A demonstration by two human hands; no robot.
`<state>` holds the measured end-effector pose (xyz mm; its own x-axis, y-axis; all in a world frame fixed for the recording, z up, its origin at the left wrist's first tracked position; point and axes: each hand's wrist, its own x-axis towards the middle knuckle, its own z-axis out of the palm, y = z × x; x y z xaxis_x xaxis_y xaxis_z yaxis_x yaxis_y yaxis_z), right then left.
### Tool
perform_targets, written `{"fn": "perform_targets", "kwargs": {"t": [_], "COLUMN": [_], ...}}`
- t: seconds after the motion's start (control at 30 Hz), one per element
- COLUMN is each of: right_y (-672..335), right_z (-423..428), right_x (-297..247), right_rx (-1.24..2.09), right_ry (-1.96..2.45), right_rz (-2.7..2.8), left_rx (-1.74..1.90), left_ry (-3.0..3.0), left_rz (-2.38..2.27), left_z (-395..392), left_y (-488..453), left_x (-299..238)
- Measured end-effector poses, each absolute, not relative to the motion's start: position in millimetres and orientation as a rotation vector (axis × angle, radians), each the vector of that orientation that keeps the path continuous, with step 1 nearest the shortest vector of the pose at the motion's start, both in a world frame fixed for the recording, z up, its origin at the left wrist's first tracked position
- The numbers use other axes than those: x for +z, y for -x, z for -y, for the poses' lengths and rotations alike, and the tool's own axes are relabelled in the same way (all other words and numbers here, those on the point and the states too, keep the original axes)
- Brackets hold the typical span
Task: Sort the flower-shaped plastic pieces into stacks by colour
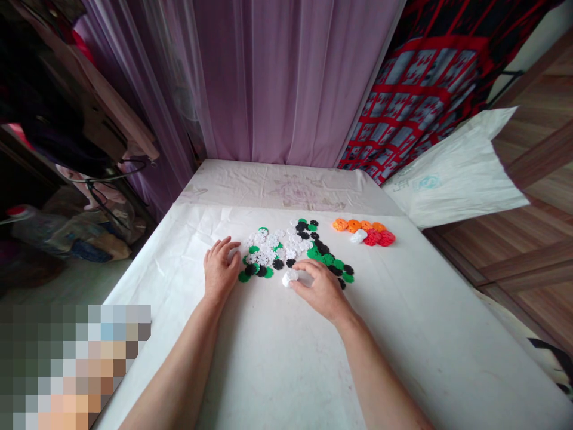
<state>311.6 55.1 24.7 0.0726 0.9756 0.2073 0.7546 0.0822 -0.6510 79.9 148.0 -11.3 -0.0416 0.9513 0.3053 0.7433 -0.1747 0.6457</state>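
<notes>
Between thumb and fingers, my right hand [321, 288] grips a small stack of white notched discs [289, 277] just above or on the table. My left hand [220, 267] rests at the left edge of the loose discs, fingers apart and holding nothing. Beside it lies a spread of white flower-shaped discs [264, 249] mixed with green and black ones. Behind my right hand are more green discs [316, 253] and black discs [322, 246], partly covered by that hand.
At the back right lie stacks of orange discs [353, 226], red discs [379, 237] and a white stack [358, 236]. The table [277, 358] has a pale cover. A white bag [456, 173] stands at its right edge; purple curtains [286, 83] hang behind.
</notes>
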Motion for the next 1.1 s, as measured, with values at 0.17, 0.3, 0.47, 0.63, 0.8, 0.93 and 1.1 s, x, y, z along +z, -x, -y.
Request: {"fn": "perform_targets", "kwargs": {"t": [0.17,0.3,0.47,0.63,0.8,0.93,1.1], "right_y": [-311,-314,-321,-316,-306,-304,-303], "right_z": [-55,-53,-50,-44,-41,-41,-42], "right_x": [26,28,31,43,53,52,52], "right_rx": [0.431,0.443,0.443,0.312,0.267,0.242,0.255], "right_ry": [1.734,1.779,1.921,2.086,2.126,2.097,2.094], "right_rz": [1.749,1.762,1.847,2.089,2.199,2.202,2.196], "left_rx": [1.041,1.045,1.047,1.042,1.041,1.048,1.055], "left_ry": [-1.958,-1.957,-1.95,-1.945,-1.946,-1.949,-1.949], "left_rz": [-1.801,-1.802,-1.789,-1.792,-1.799,-1.795,-1.801], "left_z": [-147,-147,-147,-147,-146,-147,-148], "left_y": [-80,-80,-79,-80,-80,-80,-79], "left_x": [-11,-11,-11,-10,-10,-11,-13]}}
